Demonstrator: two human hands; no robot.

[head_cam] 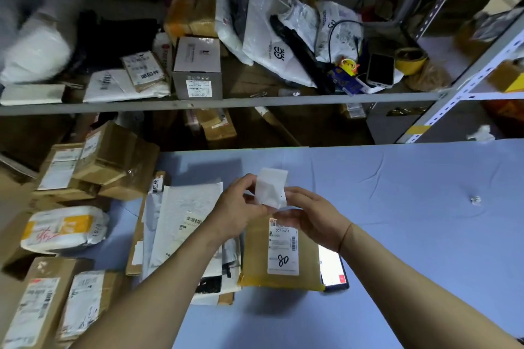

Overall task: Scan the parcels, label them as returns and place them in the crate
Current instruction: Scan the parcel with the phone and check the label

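Both hands, left (239,208) and right (307,217), pinch the label (270,188), probably peeling it, directly above the parcel (280,255).

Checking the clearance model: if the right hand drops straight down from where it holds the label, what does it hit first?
Probably the brown padded envelope: the right hand pinches the white label with the left hand directly over its top edge. How high they are above it is unclear.

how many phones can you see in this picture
2: one phone lies dark on the shelf at upper right; a lit phone lies on the blue table, partly under the brown parcel. Clutter may hide more.
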